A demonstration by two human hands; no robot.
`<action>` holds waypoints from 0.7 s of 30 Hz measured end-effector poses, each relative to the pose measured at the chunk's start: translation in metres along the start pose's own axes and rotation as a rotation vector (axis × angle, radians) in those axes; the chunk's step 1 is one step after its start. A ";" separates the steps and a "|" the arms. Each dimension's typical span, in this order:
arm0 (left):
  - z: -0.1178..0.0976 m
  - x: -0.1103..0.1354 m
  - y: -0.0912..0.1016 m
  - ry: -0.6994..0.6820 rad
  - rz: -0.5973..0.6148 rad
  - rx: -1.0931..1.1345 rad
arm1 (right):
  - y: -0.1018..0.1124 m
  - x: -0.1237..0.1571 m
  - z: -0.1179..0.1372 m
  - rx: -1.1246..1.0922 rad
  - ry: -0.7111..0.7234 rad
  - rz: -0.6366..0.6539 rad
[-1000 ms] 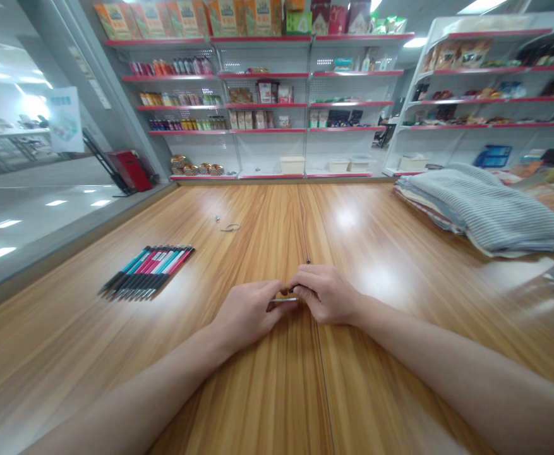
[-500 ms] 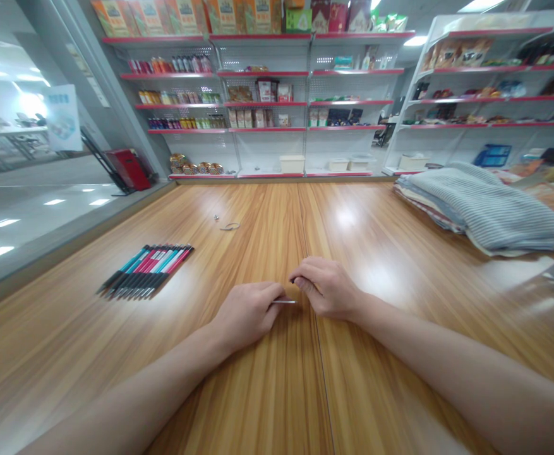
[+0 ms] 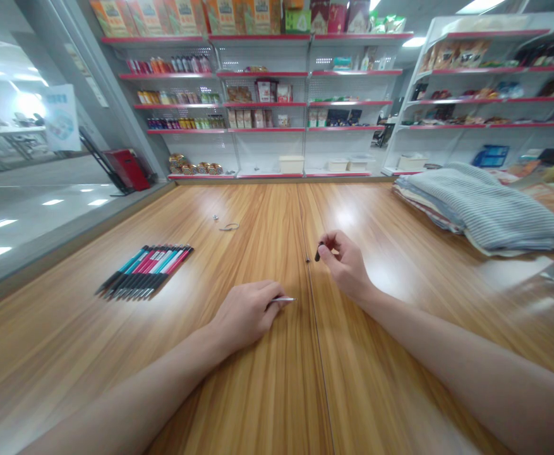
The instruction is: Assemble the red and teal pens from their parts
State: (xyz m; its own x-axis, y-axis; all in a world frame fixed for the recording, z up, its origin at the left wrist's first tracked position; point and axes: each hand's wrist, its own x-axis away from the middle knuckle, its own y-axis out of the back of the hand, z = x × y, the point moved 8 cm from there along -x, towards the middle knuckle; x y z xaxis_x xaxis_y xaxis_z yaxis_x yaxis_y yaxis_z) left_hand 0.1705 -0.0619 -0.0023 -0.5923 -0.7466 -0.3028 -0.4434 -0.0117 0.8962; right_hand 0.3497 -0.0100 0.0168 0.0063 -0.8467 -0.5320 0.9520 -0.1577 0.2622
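My left hand (image 3: 248, 315) rests on the wooden table, fingers curled round a pen of which mostly a thin, pale, pointed rod (image 3: 283, 299) shows, aimed right. The rest of the pen is hidden in my palm. My right hand (image 3: 345, 262) is raised slightly to the right and farther away, pinching a short black pen part (image 3: 318, 251) between thumb and fingers. A tiny dark piece (image 3: 307, 260) lies on the table seam just left of it. A row of pens (image 3: 146, 272) in blue, red and white with black grips lies side by side at left.
Beyond the pens lie a thin curled grey strip (image 3: 229, 227) and a small shiny bit (image 3: 215, 217). Folded striped cloths (image 3: 485, 205) are stacked at the right. Shelves (image 3: 262, 129) of packaged goods stand behind the table (image 3: 258, 392).
My right hand has moved away and to the right from my left, and the black part it holds now shows more fully. My left hand has barely moved.
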 end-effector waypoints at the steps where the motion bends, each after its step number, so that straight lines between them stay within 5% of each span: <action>1: 0.000 0.000 0.000 -0.003 0.000 0.004 | -0.001 -0.001 -0.004 -0.018 -0.015 0.019; 11: -0.001 0.000 0.001 -0.007 -0.001 0.005 | -0.015 0.001 -0.026 0.219 -0.094 0.208; 21: -0.001 0.001 0.000 -0.005 0.000 0.005 | -0.016 0.002 -0.020 0.401 0.019 0.295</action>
State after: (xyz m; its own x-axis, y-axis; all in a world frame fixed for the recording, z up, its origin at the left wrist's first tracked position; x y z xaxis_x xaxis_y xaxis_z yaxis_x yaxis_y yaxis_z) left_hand 0.1705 -0.0631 -0.0018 -0.5958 -0.7431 -0.3047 -0.4469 -0.0085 0.8945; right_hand 0.3410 0.0007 -0.0049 0.2674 -0.8757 -0.4021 0.7158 -0.0988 0.6913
